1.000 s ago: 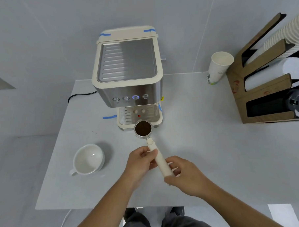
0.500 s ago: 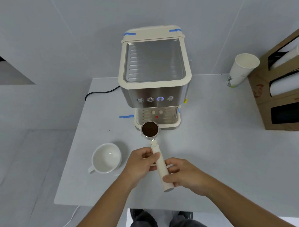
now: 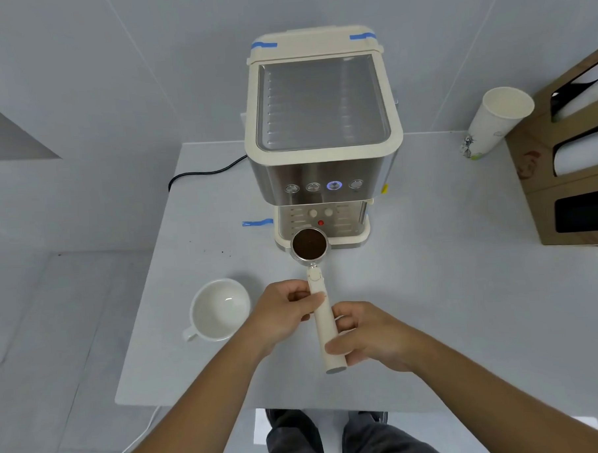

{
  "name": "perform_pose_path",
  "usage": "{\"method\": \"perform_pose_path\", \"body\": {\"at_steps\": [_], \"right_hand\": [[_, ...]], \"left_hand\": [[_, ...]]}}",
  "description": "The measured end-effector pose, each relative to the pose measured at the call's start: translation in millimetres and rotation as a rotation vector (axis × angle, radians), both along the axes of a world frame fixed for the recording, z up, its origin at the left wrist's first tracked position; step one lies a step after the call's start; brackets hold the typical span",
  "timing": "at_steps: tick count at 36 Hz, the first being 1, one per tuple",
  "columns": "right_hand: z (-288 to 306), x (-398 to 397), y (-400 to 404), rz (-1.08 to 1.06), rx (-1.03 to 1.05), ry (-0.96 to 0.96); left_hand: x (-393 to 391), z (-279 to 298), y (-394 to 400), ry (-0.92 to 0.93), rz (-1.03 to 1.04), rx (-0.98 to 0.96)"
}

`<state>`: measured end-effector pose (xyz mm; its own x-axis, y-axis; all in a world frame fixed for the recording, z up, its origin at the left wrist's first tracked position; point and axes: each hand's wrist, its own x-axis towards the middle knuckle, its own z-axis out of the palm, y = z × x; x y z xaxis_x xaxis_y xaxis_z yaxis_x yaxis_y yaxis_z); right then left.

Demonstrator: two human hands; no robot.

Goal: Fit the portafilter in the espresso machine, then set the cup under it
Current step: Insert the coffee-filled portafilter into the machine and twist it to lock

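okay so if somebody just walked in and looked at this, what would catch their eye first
Most likely the portafilter, its basket full of dark coffee grounds, held by the left hand and right hand on its cream handle, just in front of the espresso machine. Next, that cream and steel machine at the back of the table, one button lit blue. Then the empty white cup, left of the hands.

The espresso machine (image 3: 322, 129) is showing cream and steel with blue tape; the portafilter (image 3: 309, 244) is holding dark brown grounds; the cup (image 3: 220, 310) is gleaming white.
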<state>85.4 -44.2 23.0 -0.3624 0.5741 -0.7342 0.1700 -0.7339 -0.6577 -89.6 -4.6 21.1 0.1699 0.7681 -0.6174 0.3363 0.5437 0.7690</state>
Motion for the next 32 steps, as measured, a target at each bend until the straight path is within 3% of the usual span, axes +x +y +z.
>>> {"method": "perform_pose_path", "body": {"at_steps": [7,11,19,26,32], "right_hand": [[-0.1,-1.5,5.2,-0.033,0.017,0.027],[0.4,-1.5,10.6,-0.032,0.017,0.040],[0.0,-4.9,22.4,-0.066,0.013,0.063],[3.1,-8.8,36.8,-0.093,0.025,0.077],[6.4,-10.0,49.2,-0.112,0.036,0.075]], "left_hand": [[-6.8,17.0,1.4,0.089,-0.029,0.102],[-17.0,36.3,1.8,0.202,-0.085,0.256],[-16.3,108.9,22.1,0.207,-0.153,0.739],[-5.9,163.8,70.9,0.417,-0.256,1.190],[10.5,175.7,125.2,0.523,-0.441,1.077]]}}
